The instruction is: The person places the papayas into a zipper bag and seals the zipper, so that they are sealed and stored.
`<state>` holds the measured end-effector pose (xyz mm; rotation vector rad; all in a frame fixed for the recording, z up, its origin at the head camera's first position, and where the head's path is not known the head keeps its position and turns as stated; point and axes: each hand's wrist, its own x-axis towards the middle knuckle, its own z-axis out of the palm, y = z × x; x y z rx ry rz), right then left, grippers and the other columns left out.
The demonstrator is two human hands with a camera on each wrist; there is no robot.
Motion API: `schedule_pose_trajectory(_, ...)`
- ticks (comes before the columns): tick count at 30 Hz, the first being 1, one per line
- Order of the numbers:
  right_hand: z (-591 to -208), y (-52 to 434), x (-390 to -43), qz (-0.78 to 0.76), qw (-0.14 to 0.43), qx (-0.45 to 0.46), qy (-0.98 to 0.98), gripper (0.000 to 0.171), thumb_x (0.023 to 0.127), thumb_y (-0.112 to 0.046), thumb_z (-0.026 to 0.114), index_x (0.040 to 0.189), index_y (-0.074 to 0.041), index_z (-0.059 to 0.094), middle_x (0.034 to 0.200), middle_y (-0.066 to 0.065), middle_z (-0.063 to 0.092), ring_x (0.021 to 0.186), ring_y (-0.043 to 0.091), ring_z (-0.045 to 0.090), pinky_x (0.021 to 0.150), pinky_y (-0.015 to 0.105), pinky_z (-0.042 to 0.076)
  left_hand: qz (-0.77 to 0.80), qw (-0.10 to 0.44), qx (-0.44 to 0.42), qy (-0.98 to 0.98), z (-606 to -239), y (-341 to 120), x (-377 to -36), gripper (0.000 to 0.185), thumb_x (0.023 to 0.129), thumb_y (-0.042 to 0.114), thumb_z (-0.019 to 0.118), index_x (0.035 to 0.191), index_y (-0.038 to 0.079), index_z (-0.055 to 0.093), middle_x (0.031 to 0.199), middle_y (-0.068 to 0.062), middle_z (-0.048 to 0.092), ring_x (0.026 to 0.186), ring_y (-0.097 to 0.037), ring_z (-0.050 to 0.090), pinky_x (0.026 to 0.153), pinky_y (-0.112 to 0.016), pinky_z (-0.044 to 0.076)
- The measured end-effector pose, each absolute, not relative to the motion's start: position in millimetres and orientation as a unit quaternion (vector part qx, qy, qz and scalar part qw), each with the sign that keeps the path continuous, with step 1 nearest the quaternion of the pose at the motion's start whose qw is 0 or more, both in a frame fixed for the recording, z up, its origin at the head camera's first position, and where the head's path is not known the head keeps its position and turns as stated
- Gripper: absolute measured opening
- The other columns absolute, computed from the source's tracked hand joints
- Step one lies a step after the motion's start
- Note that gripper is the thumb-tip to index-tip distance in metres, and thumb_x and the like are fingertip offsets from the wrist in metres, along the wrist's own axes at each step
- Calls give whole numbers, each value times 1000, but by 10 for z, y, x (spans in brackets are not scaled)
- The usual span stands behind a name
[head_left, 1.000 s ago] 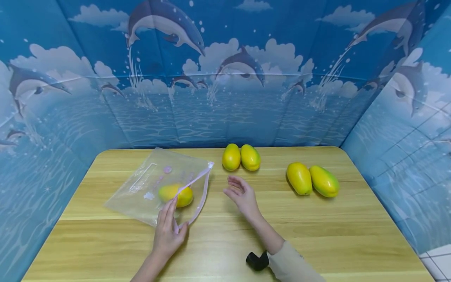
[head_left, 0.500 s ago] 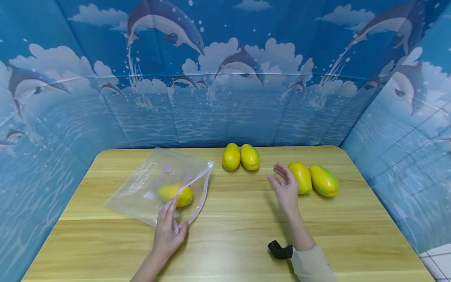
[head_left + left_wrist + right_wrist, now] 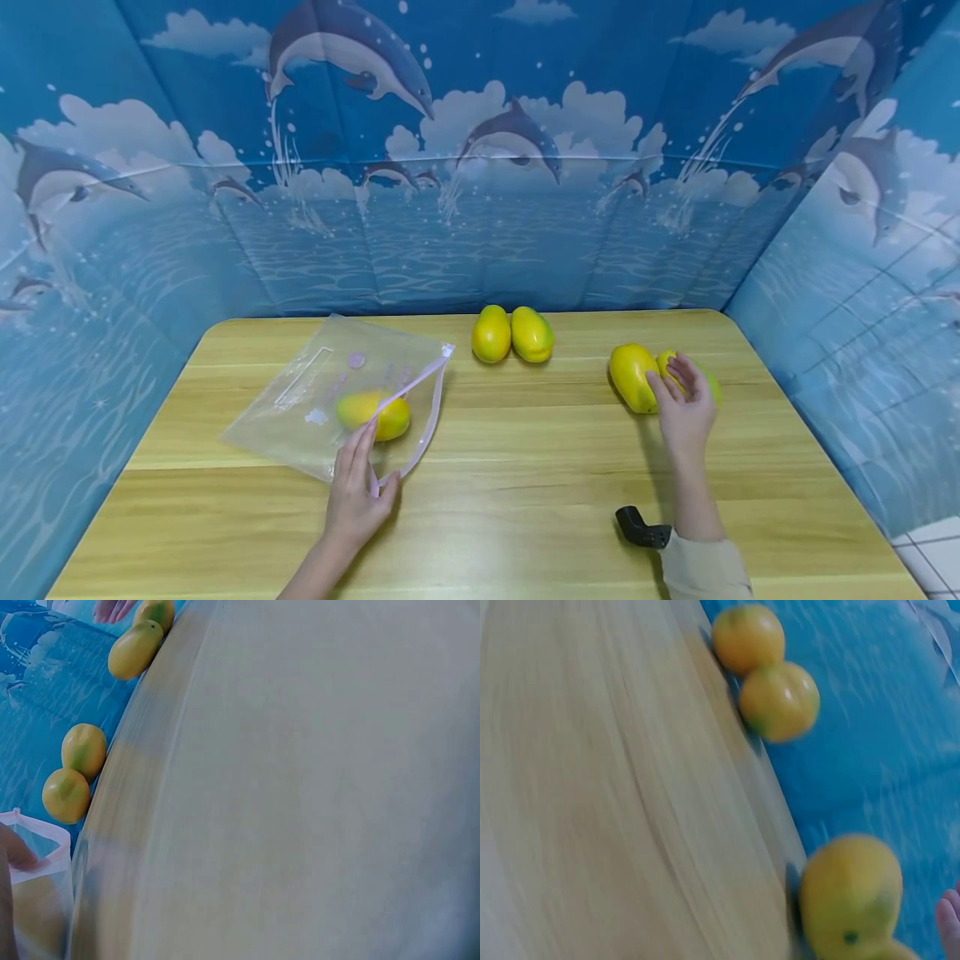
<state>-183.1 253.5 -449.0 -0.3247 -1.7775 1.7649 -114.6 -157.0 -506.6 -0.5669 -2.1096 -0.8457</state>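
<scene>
My left hand (image 3: pixel 356 500) holds the near corner of a clear zip bag (image 3: pixel 277 417), with fingers on its lilac-edged upper lip and the thumb at the lower lip, so the mouth gapes. One yellow-green mango (image 3: pixel 393 419) lies inside, partly seen through the plastic. On the right, my right hand (image 3: pixel 687 408) hovers with parted, slightly bent fingers over a mango (image 3: pixel 709 385), hiding most of it. Its thumb overlaps the neighbouring mango (image 3: pixel 632 377) in the head view. Only a bit of the right fingers (image 3: pixel 949 919) enters the right wrist view.
Two more mangoes, one yellow (image 3: pixel 491 334) and one greener (image 3: pixel 532 335), lie side by side at the back edge of the wooden table (image 3: pixel 517 517). A black angled piece (image 3: pixel 642 528) sticks out at my right cuff. A dolphin-print curtain (image 3: pixel 480 233) surrounds the table.
My right hand has travelled right, from mid-table past the rear pair and the first right-hand mango to the outer one. The left hand and the bag stay in place.
</scene>
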Motion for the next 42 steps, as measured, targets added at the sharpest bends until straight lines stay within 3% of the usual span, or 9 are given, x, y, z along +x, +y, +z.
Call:
schedule_pose_trajectory(11,-4607,2904,-1734,546,353,-179,-738,49,79,-7,69,125,-4,53,122,12,54,109,15,49,96,20,42,-337,388,-225,-828,-5060,-1569,-1149,80,55,2,68,129,-11,41,125,-23,46,112,-32,41,110,-22,23)
schedule_pose_trajectory(23,-4733,3101,-1736,501,313,-209,-779,55,79,-9,68,130,-3,48,128,14,46,116,23,41,104,30,36,-336,390,-225,-827,-5061,-1569,-1142,80,55,1,68,129,-11,41,124,-24,46,112,-32,41,110,-22,23)
schedule_pose_trajectory(34,-4767,3176,-1753,509,213,-215,-806,67,83,-21,65,139,-6,35,140,15,34,128,30,33,108,36,30,-336,396,-227,-824,-5067,-1572,-1151,77,57,4,66,128,-12,41,125,-24,46,112,-32,41,110,-23,24)
schedule_pose_trajectory(42,-4794,3173,-1741,515,188,-209,-810,69,84,-25,64,142,-6,31,142,16,30,129,33,31,108,40,29,-332,396,-226,-825,-5065,-1579,-1149,77,57,4,66,128,-12,41,124,-25,46,113,-32,41,110,-23,24)
